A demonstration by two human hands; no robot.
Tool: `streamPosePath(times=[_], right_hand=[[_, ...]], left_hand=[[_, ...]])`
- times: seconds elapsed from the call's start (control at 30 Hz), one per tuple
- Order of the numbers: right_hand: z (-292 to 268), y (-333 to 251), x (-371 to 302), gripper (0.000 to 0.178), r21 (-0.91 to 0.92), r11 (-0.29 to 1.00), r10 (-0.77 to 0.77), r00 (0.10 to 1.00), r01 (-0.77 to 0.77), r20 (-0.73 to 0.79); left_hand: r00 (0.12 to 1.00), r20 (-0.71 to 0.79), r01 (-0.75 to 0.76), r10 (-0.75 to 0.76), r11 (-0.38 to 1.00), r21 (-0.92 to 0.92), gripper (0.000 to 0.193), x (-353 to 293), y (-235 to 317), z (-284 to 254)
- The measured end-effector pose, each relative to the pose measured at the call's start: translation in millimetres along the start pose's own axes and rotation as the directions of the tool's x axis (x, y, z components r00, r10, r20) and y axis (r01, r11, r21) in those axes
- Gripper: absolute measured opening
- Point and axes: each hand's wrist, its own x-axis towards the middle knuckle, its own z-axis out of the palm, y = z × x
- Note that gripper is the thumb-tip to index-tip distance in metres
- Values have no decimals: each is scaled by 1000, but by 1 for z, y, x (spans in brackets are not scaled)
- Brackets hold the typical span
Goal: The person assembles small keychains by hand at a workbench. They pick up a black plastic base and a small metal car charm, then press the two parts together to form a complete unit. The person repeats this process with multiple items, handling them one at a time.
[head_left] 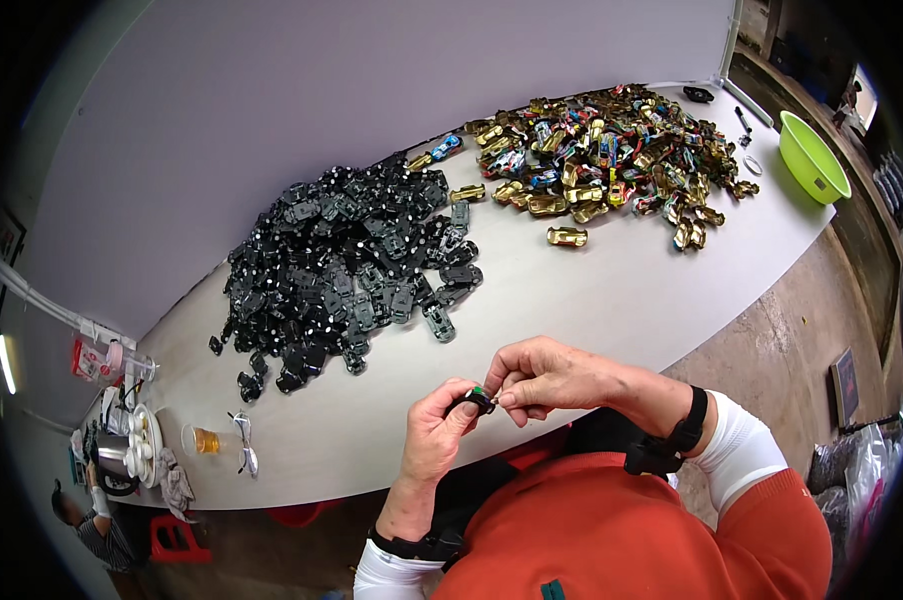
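Note:
Over the table's front edge, my left hand (432,432) is closed around a small black toy car piece (481,401) with a bit of green on top. At the piece's right end, the thumb and fingers of my right hand (547,378) are pinched together. Whatever they grip is too small to make out. Beyond my hands lies a large heap of black toy car chassis (347,265). Farther right is a heap of gold and multicoloured toy car bodies (612,160). One gold car body (568,237) lies apart in front of that heap.
A lime-green basin (814,158) stands at the table's right end. To the left are a glass of amber drink (205,440), eyeglasses (245,445), a tray with white cups (148,440) and a metal kettle (114,458). Another person (97,525) is at the far left.

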Motion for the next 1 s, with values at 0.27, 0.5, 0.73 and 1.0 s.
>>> streamPosePath(times=[0.27, 0.5, 0.73, 1.0], right_hand=[[10, 12, -1, 4, -318, 944, -145, 976, 88, -162], [5, 24, -1, 7, -41, 997, -73, 987, 68, -146], [3, 27, -1, 8, -160, 986, -72, 982, 44, -172], [-13, 23, -8, 12, 107, 979, -151, 972, 172, -182]], left_hand=[[994, -2, -100, 109, 922, 375, 11, -3, 11, 13], [983, -124, 140, -132, 989, 51, 13, -7, 10, 18], [977, -138, 169, -164, 985, 22, 14, -9, 4, 23], [989, -25, 145, -143, 979, 146, 11, -15, 6, 26]])
